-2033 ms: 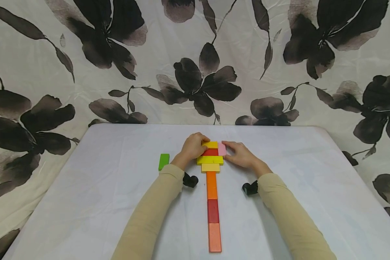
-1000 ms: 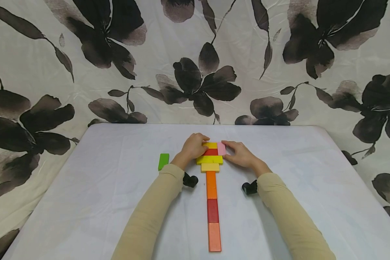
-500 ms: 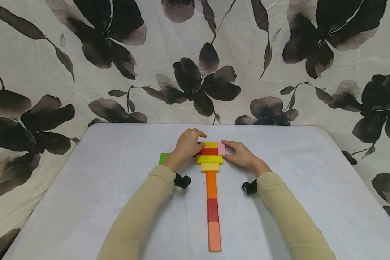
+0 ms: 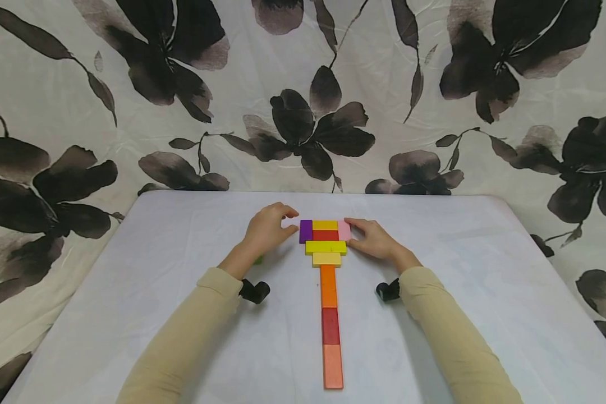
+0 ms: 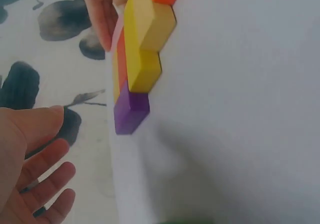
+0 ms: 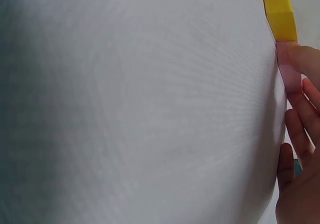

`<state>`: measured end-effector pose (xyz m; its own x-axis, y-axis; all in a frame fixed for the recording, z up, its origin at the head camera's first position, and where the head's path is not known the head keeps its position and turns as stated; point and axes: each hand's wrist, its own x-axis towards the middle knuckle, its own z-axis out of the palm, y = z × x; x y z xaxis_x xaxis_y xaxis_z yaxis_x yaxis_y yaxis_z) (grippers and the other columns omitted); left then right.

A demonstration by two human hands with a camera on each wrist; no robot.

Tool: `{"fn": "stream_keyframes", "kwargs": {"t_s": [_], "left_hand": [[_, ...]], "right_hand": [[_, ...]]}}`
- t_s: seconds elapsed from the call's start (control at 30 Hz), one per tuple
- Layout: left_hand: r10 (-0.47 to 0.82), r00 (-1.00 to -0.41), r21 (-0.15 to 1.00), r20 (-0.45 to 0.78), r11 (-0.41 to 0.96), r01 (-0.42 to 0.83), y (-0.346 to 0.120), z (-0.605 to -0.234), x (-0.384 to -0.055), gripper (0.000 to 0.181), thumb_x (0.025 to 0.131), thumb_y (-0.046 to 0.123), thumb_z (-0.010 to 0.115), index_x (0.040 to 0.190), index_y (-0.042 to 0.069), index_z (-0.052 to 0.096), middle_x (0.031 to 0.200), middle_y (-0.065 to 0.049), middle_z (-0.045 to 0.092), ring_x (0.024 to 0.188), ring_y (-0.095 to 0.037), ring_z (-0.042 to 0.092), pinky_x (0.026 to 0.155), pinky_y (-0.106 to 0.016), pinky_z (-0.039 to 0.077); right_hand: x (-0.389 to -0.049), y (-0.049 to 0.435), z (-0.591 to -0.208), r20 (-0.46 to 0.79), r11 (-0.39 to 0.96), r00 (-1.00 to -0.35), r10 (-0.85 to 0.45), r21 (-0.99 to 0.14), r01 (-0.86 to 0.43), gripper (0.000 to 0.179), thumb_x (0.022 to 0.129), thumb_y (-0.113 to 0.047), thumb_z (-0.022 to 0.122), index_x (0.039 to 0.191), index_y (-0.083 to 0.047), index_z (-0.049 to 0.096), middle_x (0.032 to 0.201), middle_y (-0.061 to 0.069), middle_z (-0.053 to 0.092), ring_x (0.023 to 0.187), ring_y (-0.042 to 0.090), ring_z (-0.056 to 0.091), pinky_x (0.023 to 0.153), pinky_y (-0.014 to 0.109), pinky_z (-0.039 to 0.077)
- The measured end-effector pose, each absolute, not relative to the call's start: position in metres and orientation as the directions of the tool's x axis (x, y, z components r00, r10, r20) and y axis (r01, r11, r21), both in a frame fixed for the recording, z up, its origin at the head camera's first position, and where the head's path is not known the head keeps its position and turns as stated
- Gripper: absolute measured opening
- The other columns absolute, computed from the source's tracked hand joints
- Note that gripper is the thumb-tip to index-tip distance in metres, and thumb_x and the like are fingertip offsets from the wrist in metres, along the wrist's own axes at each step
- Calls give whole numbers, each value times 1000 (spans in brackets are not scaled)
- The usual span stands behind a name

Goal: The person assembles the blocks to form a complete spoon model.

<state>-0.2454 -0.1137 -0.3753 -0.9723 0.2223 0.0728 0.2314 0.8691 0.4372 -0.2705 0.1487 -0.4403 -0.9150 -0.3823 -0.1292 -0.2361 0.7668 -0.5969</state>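
My left hand (image 4: pixel 269 229) is held apart from the blocks, thumb and fingers spread with nothing between them. Just to its right lies a purple block (image 4: pixel 306 231), set against the left ends of a yellow block (image 4: pixel 325 225) and a red block (image 4: pixel 325 235). On the other side, my right hand (image 4: pixel 375 240) pinches a pink block (image 4: pixel 344 230) between thumb and finger; the right wrist view shows the thumb on the pink block (image 6: pixel 290 67). Below these lie a long yellow block (image 4: pixel 325 247) and a shorter pale yellow block (image 4: pixel 326 259).
A column of orange (image 4: pixel 328 286), dark red (image 4: pixel 330 325) and salmon (image 4: pixel 333 366) blocks runs toward me on the white table (image 4: pixel 409 348). A green block (image 4: pixel 259 260) is mostly hidden by my left wrist. Floral cloth (image 4: pixel 303 67) hangs behind the table.
My left hand has let go at the left end of the upper blocks and drawn away leftward, uncovering the purple block and covering most of the green one. The right hand has stayed in place.
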Motion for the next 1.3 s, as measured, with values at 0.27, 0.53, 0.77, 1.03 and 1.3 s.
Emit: {"fn": "stream_keyframes", "kwargs": {"t_s": [0.27,0.53,0.77,1.03,1.3], "left_hand": [[193,-977,459,93,862,214,-147,-379,-234,37,81,29,69,113,13,65,109,-7,63,97,-23,57,77,-40,49],[182,-982,465,41,867,180,-168,-388,-222,47,78,33,71,117,9,62,113,-11,61,99,-25,59,76,-43,49],[84,-996,417,-3,906,75,-179,-394,-216,56,75,43,70,119,9,60,115,-11,59,102,-29,57,73,-45,48],[75,-995,373,-59,927,47,-188,-402,-211,66,71,48,72,120,7,58,107,-10,61,92,-27,58,65,-39,47],[81,-995,382,-63,923,50,-188,-405,-211,63,70,43,75,120,8,58,105,-10,62,85,-25,58,62,-35,43]], "right_hand": [[-272,148,-441,-125,762,-914,-385,-601,-239,61,87,-26,61,142,-15,36,144,9,39,133,29,32,109,47,24],[-271,148,-441,-141,773,-919,-367,-596,-217,62,87,-27,61,142,-17,35,144,8,38,133,28,32,109,47,24],[-271,148,-441,-144,771,-920,-365,-600,-212,61,88,-26,60,143,-17,35,145,8,38,133,28,32,109,47,25],[-272,148,-445,-130,764,-920,-371,-606,-222,62,87,-25,60,143,-15,34,145,11,37,133,30,31,108,48,25],[-272,147,-444,-141,765,-922,-362,-610,-207,62,87,-26,61,143,-17,35,145,9,37,133,29,31,109,48,25]]}}
